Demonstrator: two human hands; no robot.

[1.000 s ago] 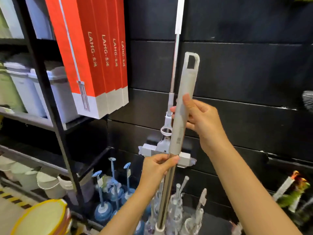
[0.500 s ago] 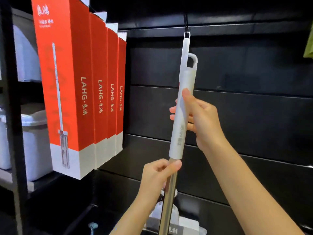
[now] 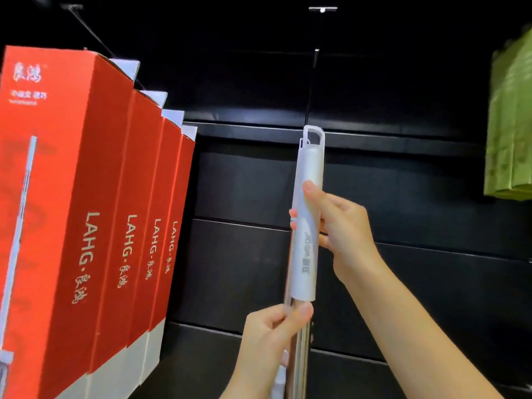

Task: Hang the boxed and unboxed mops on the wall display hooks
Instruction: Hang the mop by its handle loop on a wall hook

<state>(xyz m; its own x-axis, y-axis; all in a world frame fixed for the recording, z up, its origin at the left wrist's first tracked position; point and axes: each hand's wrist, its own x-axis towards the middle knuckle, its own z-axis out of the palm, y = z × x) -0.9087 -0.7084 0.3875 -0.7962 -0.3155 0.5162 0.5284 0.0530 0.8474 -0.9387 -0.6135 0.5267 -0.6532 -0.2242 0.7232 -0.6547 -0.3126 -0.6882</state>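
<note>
The left hand point(image 3: 270, 338) is gripping the shiny steel mop pole point(image 3: 302, 341); above its fingers, the right hand point(image 3: 339, 234) is gripping the pale grey plastic handle sleeve point(image 3: 306, 266). Its loop is probably reaching the thin black wall hook point(image 3: 312, 82). Four red boxed mops point(image 3: 86, 211) are hanging leftward.

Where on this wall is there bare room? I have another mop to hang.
Bare black panels lie between the mop handle and the green item, also between the handle and the red boxes. The left side is crowded with boxes.
</note>
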